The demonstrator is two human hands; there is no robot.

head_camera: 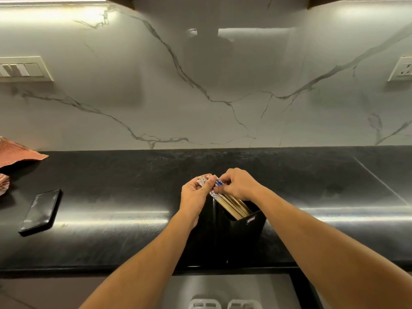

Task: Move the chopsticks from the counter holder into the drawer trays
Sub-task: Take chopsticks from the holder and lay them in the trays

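Note:
A black rectangular holder (249, 228) stands on the black counter near its front edge. A bundle of wooden chopsticks (234, 206) with blue-and-white patterned tops leans out of it toward the upper left. My left hand (195, 196) grips the patterned tops from the left, thumb across them. From the right, my right hand (239, 186) pinches the tops of the same bundle with its fingertips. Below the counter edge an open drawer (263, 286) shows the rims of two white trays (204, 304), mostly cut off by the frame.
A black phone (41, 211) lies on the counter at the left. An orange cloth (15, 153) sits at the far left edge. The marble backsplash carries a switch plate (24, 69) on the left and a socket (403, 69) on the right.

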